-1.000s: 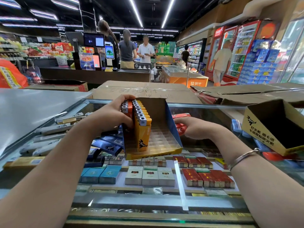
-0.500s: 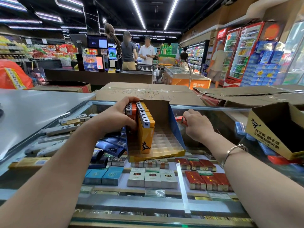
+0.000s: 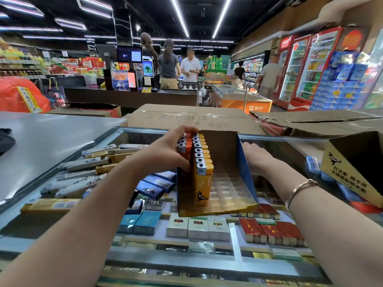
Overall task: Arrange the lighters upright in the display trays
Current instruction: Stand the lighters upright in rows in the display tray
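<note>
Head view: two hands at an open cardboard display tray (image 3: pixel 228 162) on the glass-topped desk (image 3: pixel 145 264).
The left hand (image 3: pixel 165 154) curls round upright orange and yellow lighters (image 3: pixel 202 172) standing in rows at the tray's left side, near the desk's far edge. The right hand (image 3: pixel 256 156) lies behind the tray's blue right wall; I cannot tell its grip. A second, empty cardboard tray (image 3: pixel 352 168) sits at the right edge.
</note>
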The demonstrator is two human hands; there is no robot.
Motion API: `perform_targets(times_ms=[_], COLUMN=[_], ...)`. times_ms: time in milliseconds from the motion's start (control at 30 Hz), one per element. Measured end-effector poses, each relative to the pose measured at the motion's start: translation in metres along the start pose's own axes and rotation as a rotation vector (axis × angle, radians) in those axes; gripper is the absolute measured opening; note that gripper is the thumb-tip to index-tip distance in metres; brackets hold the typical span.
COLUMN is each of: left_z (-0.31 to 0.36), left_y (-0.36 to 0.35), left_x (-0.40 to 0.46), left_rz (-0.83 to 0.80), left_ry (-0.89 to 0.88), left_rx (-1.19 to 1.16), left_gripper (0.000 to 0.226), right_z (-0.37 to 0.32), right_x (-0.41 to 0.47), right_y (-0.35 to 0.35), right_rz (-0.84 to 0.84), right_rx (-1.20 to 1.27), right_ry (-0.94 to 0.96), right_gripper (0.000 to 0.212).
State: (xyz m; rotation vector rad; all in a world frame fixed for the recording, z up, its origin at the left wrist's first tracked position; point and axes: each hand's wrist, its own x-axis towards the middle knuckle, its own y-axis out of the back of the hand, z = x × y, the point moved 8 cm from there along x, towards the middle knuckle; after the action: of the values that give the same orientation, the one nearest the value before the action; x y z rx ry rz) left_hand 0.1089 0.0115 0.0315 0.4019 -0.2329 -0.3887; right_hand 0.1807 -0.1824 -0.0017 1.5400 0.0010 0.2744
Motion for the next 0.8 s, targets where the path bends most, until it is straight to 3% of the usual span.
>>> perform_targets(times_ms=[233,400,467,533,667,800], left_z=[-0.001,-0.005,-0.006,-0.007,-0.008,0.010], left_y=[-0.031,-0.037,-0.040,-0.042,-0.044,-0.034], left_x=[0.007,0.011,0.013,0.015,0.018,0.009], left_rz=[-0.049,0.115,0.160,0.169,0.140,0.202], left_ry=[-0.064,-0.100,-0.121,-0.140,-0.134,-0.211], left_rx=[-0.110,-0.022,-0.012,-0.034,-0.043,0.022], left_gripper=[0.068,0.073,0.073,0.072,0.075,0.055], right_z=[0.034,0.071,0.072,0.060,0.023,-0.008], right_x=[-0.025,-0.045,-0.053,-0.059,-0.067,-0.070], right_y=[0.005,0.034,0.054,0.073,0.093,0.093], right_rz=[-0.065,0.217,0.317,0.312,0.158,0.088], right_rx=[0.315,0.938,1.237,1.453,1.674,1.762], right_ry=[-0.213,-0.391,-0.360,-0.251,0.003,0.072], right_gripper=[0.043,0.026,0.024,0.026,0.043,0.043])
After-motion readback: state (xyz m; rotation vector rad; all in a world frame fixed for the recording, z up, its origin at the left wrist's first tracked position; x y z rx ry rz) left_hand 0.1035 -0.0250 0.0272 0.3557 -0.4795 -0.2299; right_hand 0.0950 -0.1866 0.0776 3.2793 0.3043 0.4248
